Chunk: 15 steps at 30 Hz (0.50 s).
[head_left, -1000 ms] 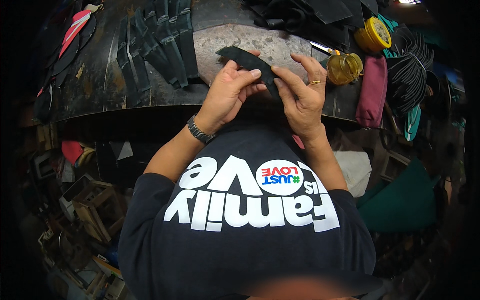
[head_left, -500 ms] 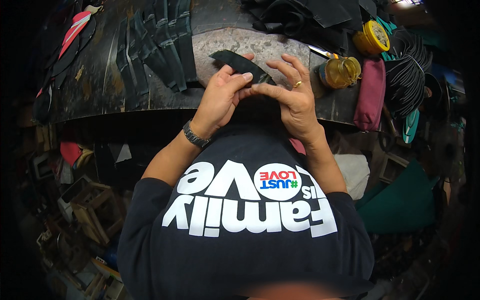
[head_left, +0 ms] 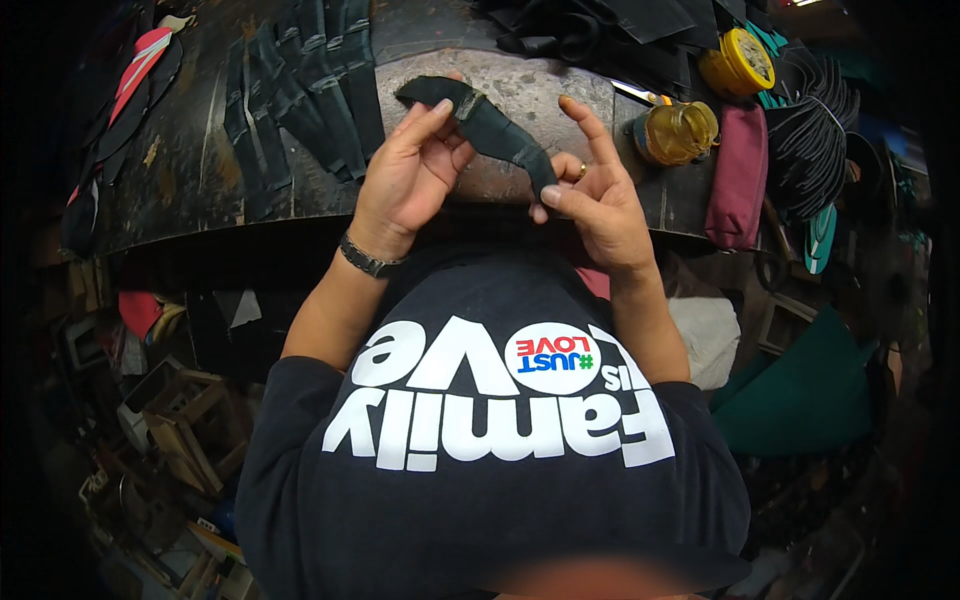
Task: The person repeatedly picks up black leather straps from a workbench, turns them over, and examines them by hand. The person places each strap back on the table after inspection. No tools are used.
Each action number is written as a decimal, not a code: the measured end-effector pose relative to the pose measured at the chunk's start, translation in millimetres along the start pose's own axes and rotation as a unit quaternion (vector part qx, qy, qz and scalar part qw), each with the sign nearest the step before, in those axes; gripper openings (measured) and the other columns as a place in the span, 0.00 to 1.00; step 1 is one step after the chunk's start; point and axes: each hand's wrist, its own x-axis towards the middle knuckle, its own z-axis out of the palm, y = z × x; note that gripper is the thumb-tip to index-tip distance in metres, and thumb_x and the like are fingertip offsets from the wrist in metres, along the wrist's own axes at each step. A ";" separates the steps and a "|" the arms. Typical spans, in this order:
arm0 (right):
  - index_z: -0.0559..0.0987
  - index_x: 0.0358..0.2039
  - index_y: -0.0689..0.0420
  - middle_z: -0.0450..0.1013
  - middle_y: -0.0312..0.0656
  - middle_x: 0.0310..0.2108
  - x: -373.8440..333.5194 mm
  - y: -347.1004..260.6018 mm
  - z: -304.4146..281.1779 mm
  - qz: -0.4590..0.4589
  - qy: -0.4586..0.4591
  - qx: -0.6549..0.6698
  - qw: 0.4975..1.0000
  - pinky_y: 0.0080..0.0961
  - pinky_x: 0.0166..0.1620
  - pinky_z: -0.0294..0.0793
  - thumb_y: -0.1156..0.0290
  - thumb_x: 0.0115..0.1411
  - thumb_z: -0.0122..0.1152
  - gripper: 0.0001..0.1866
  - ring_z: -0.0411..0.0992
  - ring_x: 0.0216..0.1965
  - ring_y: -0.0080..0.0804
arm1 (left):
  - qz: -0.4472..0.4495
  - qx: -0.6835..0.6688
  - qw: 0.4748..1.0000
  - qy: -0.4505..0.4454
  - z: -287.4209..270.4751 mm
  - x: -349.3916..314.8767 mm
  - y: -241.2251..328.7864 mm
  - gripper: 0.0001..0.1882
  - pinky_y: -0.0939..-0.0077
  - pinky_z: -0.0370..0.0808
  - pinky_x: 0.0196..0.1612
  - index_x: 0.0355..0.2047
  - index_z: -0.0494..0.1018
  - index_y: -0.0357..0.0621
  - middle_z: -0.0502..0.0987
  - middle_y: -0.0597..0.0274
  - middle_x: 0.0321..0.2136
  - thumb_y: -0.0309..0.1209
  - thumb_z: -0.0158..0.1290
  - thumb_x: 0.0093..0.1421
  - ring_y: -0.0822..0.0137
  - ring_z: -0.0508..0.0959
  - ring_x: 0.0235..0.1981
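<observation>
A dark green-black strip of material (head_left: 492, 128) is stretched between my two hands above a grey, stained slab (head_left: 505, 78). Thumb and fingers of my left hand (head_left: 415, 170) pinch its wider left part. The narrow lower right end sits between the thumb and fingers of my right hand (head_left: 598, 195), whose index finger points up and away from it. A ring is on one finger of that hand. Two faint crosswise marks, possibly glue, show on the strip. To the left, several similar dark strips (head_left: 300, 105) lie side by side on the table.
An amber glass jar (head_left: 680, 133) stands right of the slab, near scissors (head_left: 640, 93) with an orange handle. Beyond are a yellow tub (head_left: 738, 62), a maroon pouch (head_left: 737, 180) and a bundle of black strips (head_left: 810, 130). Black sheets (head_left: 620, 35) lie at the back. The dark table (head_left: 200, 180) curves toward me.
My hands have moved apart, and the strip now spans them in fuller view. My right hand has lowered slightly to its end, while my left has shifted left.
</observation>
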 end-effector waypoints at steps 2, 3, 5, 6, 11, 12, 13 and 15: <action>0.49 0.72 0.56 0.73 0.41 0.34 1.1 2.6 4.4 -0.022 0.052 0.003 0.998 0.20 0.35 0.76 0.87 0.56 0.59 0.46 0.72 0.31 0.23 | -0.047 -0.013 0.999 0.004 4.9 -4.2 -6.9 0.22 0.78 0.75 0.52 0.64 0.63 0.44 0.77 0.64 0.47 0.31 0.48 0.71 0.73 0.76 0.49; 0.49 0.72 0.56 0.73 0.41 0.33 1.3 2.1 5.4 -0.029 0.056 -0.010 0.998 0.19 0.35 0.76 0.86 0.56 0.60 0.46 0.72 0.31 0.22 | -0.080 -0.004 0.997 -0.016 7.1 -9.1 -10.5 0.22 0.78 0.75 0.52 0.63 0.63 0.44 0.77 0.64 0.47 0.31 0.49 0.70 0.73 0.76 0.50; 0.49 0.72 0.57 0.73 0.41 0.32 1.2 0.8 6.9 -0.045 0.060 -0.038 0.996 0.18 0.35 0.76 0.85 0.57 0.60 0.46 0.72 0.31 0.21 | -0.094 0.047 0.994 -0.034 10.8 -15.6 -18.3 0.23 0.79 0.75 0.51 0.62 0.64 0.45 0.77 0.64 0.47 0.31 0.52 0.69 0.74 0.76 0.49; 0.49 0.72 0.57 0.73 0.40 0.32 0.6 -0.3 6.9 -0.044 0.055 -0.048 0.996 0.17 0.35 0.76 0.85 0.57 0.61 0.46 0.72 0.31 0.21 | -0.074 0.087 0.993 -0.033 12.1 -17.2 -21.8 0.23 0.79 0.75 0.50 0.61 0.65 0.45 0.77 0.64 0.47 0.31 0.54 0.68 0.74 0.76 0.49; 0.49 0.72 0.58 0.74 0.40 0.33 -4.1 -2.3 3.0 -0.039 0.042 -0.076 0.995 0.18 0.37 0.76 0.85 0.57 0.61 0.46 0.73 0.32 0.22 | -0.050 0.141 0.988 -0.029 10.3 -12.3 -21.0 0.23 0.80 0.77 0.45 0.56 0.66 0.43 0.78 0.62 0.45 0.22 0.58 0.62 0.74 0.78 0.43; 0.50 0.71 0.58 0.74 0.41 0.34 -4.6 -0.6 2.8 -0.046 0.048 -0.074 0.995 0.18 0.39 0.76 0.85 0.57 0.61 0.45 0.73 0.33 0.22 | -0.045 0.135 0.989 -0.045 10.4 -11.9 -21.4 0.23 0.80 0.77 0.45 0.56 0.66 0.43 0.78 0.62 0.45 0.22 0.58 0.62 0.74 0.78 0.43; 0.51 0.71 0.59 0.74 0.42 0.35 -4.5 1.3 2.8 -0.053 0.055 -0.073 0.994 0.19 0.40 0.76 0.84 0.58 0.61 0.44 0.74 0.34 0.22 | -0.042 0.132 0.989 -0.055 10.6 -12.3 -21.4 0.24 0.80 0.77 0.45 0.57 0.65 0.43 0.78 0.62 0.45 0.22 0.58 0.61 0.75 0.78 0.43; 0.55 0.70 0.58 0.74 0.42 0.37 -6.2 0.4 -0.6 -0.093 0.089 -0.117 0.985 0.19 0.43 0.75 0.83 0.59 0.61 0.40 0.73 0.36 0.22 | -0.046 0.119 0.990 -0.062 12.2 -10.8 -23.7 0.25 0.80 0.77 0.45 0.57 0.64 0.43 0.78 0.63 0.45 0.22 0.58 0.61 0.75 0.78 0.43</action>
